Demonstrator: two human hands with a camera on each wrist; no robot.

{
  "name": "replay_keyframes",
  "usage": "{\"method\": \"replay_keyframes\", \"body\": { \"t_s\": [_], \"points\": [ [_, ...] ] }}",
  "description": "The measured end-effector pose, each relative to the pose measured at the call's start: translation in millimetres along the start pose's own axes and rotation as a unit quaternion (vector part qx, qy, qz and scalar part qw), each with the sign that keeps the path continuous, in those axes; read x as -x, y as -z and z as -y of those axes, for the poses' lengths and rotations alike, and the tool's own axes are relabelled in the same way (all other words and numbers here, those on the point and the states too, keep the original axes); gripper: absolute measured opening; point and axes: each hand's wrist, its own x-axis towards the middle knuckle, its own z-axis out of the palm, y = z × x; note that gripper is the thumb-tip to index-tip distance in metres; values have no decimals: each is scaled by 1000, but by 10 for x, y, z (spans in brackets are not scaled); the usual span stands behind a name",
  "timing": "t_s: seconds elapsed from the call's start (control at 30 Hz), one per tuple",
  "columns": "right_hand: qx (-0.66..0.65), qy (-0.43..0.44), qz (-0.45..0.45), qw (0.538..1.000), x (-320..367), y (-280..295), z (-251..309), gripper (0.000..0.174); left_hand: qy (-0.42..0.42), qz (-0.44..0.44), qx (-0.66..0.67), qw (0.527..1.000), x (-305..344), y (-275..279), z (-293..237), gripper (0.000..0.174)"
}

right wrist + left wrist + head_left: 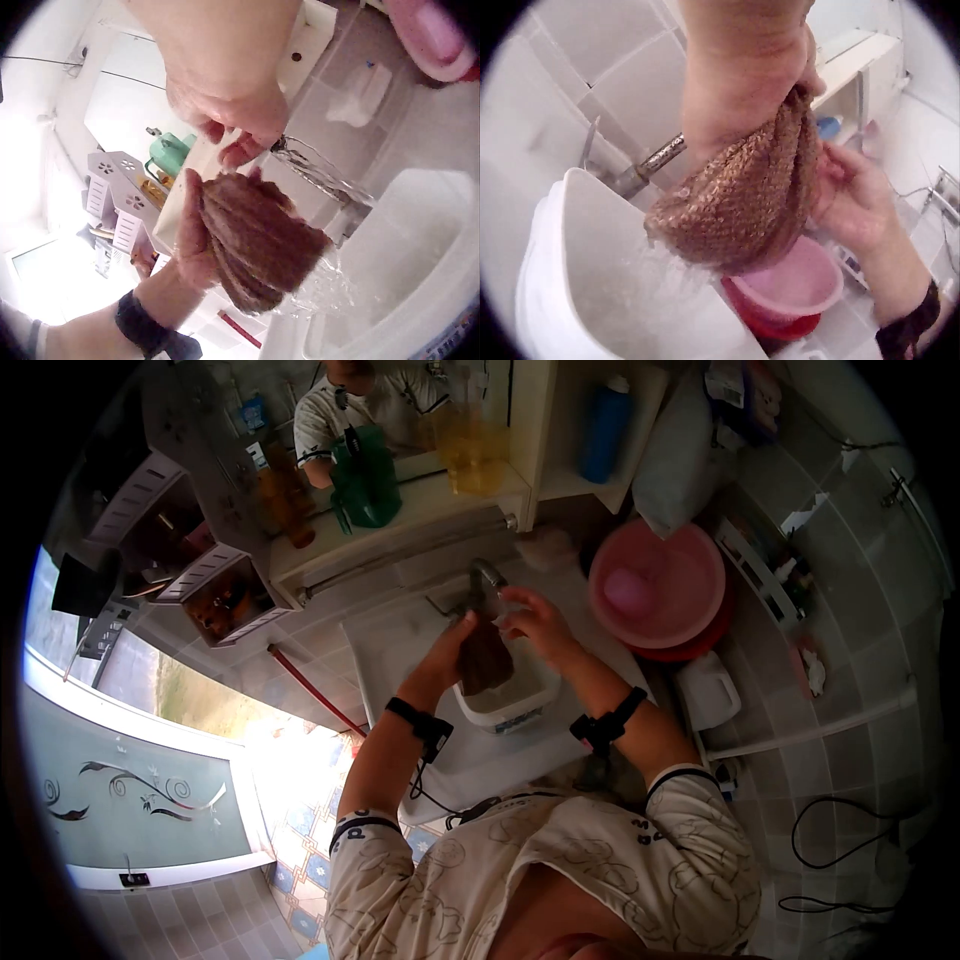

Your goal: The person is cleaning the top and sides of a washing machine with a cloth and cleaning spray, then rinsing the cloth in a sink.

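A wet brown cloth [487,662] with a nubby weave hangs bunched below the tap [486,572]. My left hand [447,652] grips it at its upper end, thumb on top, as the right wrist view also shows the cloth [259,236] folded over that hand [196,244]. Water runs off its lower edge into a white tub [500,722] in the sink. Beside the cloth's top, my right hand [545,632] has its fingers loosely bent and apart. In the left wrist view the right palm [859,202] faces the cloth, with nothing seen in it.
The tub sits in a white sink [400,690]. A pink basin [655,625] stacked in a red one stands to the right. Above are a shelf with a green jug [368,480] and a mirror. A red stick [315,690] leans at the left.
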Motion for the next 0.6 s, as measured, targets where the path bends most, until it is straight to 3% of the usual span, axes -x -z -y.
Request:
{"method": "replay_keyframes", "body": {
  "t_s": [0.03,0.1,0.2,0.23,0.27,0.37,0.43,0.53,0.57,0.6],
  "points": [
    [3,-21,-11,1000,-32,144,-154,31,-4,-1,-1,1000,-9,43,-21,72],
    [5,-44,-22,999,-45,286,-529,32,14,17,178,984,3,106,-41,72],
    [102,-11,112,988,42,252,-752,46,18,1,238,971,69,-172,-202,57],
    [-186,-137,192,954,51,201,-725,53,20,0,238,971,53,-199,-207,57],
    [-455,-248,252,818,78,120,-627,62,22,11,224,974,27,-220,-217,54],
    [-449,-226,258,825,160,-38,-375,69,17,22,189,982,-85,-176,-213,47],
    [-404,-232,266,844,155,8,-432,65,11,19,170,985,-172,-53,-168,44],
    [-277,-268,269,883,24,160,-580,58,33,-16,59,998,-253,78,-131,42],
    [-195,-293,266,897,-34,197,-605,55,0,-57,-17,998,-239,49,-137,41],
    [-197,-296,265,896,-71,160,-527,55,-33,-97,-95,990,-235,37,-135,41]
  ]
}}
